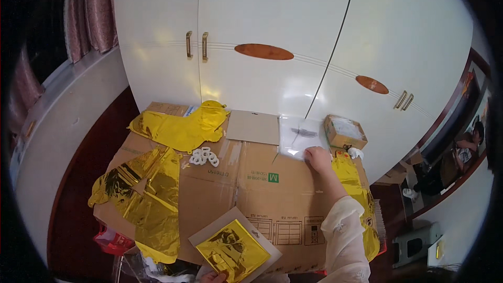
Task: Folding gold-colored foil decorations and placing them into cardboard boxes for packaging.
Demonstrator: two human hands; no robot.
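Observation:
At the near edge my left hand (214, 277), partly cut off by the frame, grips a grey card (240, 215) with a folded gold foil balloon (236, 249) lying on it. Its thumb presses on the foil. My right hand (318, 158) reaches to the far side of the cardboard, fingers closed at the near right corner of a clear plastic bag (293, 145). That bag lies with others in a flat, shiny pile. Just left of the pile is a grey-beige card sheet (252, 127).
Flattened cardboard (209, 194) covers the work surface. Unfolded gold foil balloons lie at far left (183, 128), near left (152, 194) and right (348, 175). White rings (204, 156) sit at centre-left. A small cardboard box (346, 132) stands far right, before white cabinet doors (262, 10).

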